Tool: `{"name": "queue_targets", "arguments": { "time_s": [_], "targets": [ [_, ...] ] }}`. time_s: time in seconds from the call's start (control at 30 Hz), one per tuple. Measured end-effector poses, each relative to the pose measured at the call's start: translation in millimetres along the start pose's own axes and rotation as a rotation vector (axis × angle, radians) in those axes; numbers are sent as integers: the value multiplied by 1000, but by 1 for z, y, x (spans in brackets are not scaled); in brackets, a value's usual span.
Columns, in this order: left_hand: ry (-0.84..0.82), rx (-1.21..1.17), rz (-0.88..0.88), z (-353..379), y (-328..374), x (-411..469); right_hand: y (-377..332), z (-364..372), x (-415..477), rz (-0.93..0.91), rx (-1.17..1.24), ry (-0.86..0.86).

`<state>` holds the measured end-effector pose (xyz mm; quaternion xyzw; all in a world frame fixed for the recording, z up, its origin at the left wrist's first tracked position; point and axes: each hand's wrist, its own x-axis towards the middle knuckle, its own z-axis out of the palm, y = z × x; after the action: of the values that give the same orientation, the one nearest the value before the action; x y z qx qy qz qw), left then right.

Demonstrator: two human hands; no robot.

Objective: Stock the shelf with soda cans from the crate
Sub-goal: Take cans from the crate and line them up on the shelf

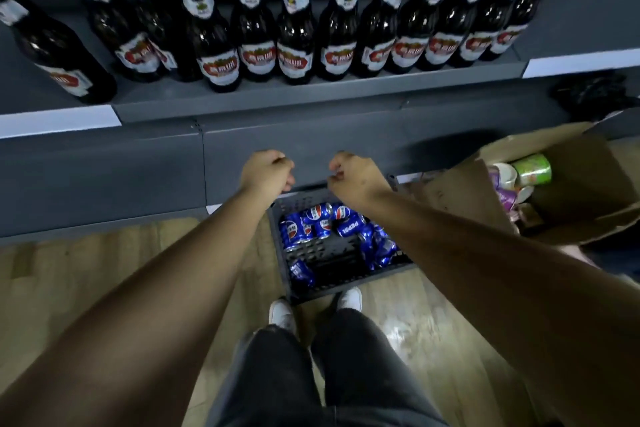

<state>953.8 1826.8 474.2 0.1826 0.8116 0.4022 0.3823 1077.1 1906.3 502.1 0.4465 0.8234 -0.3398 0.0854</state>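
Our fingers were curled into 2 fists, gripping nothing. The left hand [266,170] and right hand [356,178] hung side by side, apart, over the crate's [334,253] far end. Blue cans [323,224] lay jumbled inside it, below the shelf [263,100] of bottles [294,28].

The setting is a retail shop, in a drinks aisle. Grey metal shelving [311,95] carries a single row of identical dark glass bottles [294,28], labels facing forward, caps in several colours. White price-label strips [59,120] run along the shelf front edges. On the wood-pattern floor [104,263] stand a dark plastic crate [346,282] of blue soda cans [323,222] and an open cardboard box [568,184] of packaged goods.
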Motion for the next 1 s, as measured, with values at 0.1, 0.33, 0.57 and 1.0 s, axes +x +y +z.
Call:
{"name": "queue_targets", "arguments": {
  "time_s": [0.1, 0.33, 0.57, 1.0],
  "targets": [
    [-55, 196, 74, 18, -25, 12, 24, 19, 10, 39, -61, -54],
    [-102, 882, 223, 62, -75, 46, 97, 59, 54, 81, -189, -203],
    [-287, 1196, 167, 117, -143, 86, 170, 106, 95, 45, -534, -296],
    [-524, 1353, 216, 222, -298, 181, 297, 249, 202, -42, -694, -415]
  ]
}}
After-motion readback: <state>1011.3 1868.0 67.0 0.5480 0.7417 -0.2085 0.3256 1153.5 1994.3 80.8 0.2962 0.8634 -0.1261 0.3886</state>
